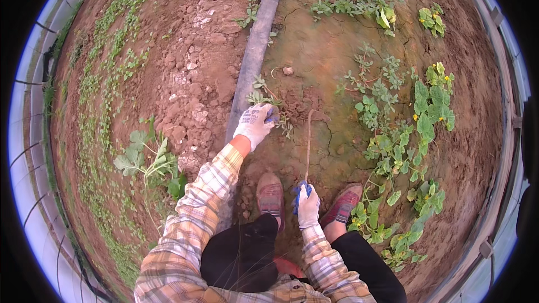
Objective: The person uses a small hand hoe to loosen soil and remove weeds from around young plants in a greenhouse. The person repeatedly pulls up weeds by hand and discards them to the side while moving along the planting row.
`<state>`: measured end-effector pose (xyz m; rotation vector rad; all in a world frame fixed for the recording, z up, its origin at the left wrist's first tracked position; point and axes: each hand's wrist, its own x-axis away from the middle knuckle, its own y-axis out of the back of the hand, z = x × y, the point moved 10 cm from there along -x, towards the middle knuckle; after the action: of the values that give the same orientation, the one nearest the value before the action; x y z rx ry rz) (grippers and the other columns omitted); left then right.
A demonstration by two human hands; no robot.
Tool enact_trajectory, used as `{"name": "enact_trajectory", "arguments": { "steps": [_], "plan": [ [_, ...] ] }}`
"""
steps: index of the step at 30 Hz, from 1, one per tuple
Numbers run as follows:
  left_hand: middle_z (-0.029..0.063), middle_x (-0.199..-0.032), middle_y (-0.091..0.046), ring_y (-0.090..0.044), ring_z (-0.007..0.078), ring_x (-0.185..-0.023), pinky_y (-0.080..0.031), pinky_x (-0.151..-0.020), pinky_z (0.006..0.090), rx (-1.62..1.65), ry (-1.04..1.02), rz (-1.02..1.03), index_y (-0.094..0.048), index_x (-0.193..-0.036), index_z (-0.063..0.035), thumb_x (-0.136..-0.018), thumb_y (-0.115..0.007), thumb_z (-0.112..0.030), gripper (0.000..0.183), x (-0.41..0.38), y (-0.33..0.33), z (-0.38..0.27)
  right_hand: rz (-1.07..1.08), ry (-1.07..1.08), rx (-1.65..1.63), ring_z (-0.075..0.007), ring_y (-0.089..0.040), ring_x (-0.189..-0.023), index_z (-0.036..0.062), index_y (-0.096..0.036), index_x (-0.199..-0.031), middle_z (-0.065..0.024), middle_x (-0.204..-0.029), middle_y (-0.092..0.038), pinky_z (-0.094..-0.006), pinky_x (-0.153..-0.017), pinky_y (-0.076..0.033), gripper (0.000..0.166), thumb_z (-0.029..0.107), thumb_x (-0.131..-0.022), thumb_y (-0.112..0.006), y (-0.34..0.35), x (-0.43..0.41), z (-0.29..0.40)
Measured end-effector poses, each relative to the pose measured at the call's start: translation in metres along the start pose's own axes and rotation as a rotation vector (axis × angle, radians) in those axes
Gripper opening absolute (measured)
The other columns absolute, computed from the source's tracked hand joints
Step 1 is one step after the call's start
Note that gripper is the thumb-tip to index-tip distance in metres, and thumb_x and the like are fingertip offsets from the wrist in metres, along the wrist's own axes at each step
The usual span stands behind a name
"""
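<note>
My left hand (256,124), in a white glove with a blue palm, has its fingers closed around a leafy weed (283,123) beside a grey irrigation hose. Leaves and a reddish stem stick out above and below the fingers. My right hand (308,205), gloved the same way, grips the lower end of a small long-handled hoe (308,147). The hoe's narrow head rests on the soil to the right of my left hand, by a patch of loosened dirt (294,102). The glove hides the end of the handle.
The flat grey hose (256,46) runs lengthwise across the soil. Vines with yellow flowers (429,109) and low weeds (381,88) grow on the right. A large-leaved plant (147,158) stands left of my left arm. My shoes (270,195) are on the soil below my hands.
</note>
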<state>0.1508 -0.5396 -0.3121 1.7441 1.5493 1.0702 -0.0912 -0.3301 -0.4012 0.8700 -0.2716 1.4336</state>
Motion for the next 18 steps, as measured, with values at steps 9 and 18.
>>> {"name": "enact_trajectory", "arguments": {
  "steps": [9,18],
  "plan": [
    [0.0189,-0.109,-0.060,-0.057,0.0355,-0.107,-0.045,-0.090,0.0423,0.033,0.036,0.147,-0.056,-0.118,-0.0057,-0.083,-0.066,-0.023,0.040,0.043,-0.041,0.008,0.015,0.014,-0.139,-0.0126,-0.052,-0.046,0.0070,-0.057,-0.084,-0.0014,-0.056,-0.052,-0.0305,-0.041,-0.040,0.030,0.033,-0.098,-0.051,0.032,0.017,0.063],
    [0.0159,-0.095,-0.066,-0.064,0.0294,-0.090,-0.049,-0.078,0.0387,0.038,0.139,0.332,-0.060,-0.106,-0.0034,-0.084,-0.065,-0.022,0.029,0.111,-0.032,0.047,0.038,0.131,-0.177,-0.0088,-0.046,-0.040,0.0068,-0.060,-0.087,0.0010,-0.054,-0.048,-0.0258,-0.035,-0.037,0.034,0.037,-0.099,-0.048,0.040,0.055,0.090]
  ]
}}
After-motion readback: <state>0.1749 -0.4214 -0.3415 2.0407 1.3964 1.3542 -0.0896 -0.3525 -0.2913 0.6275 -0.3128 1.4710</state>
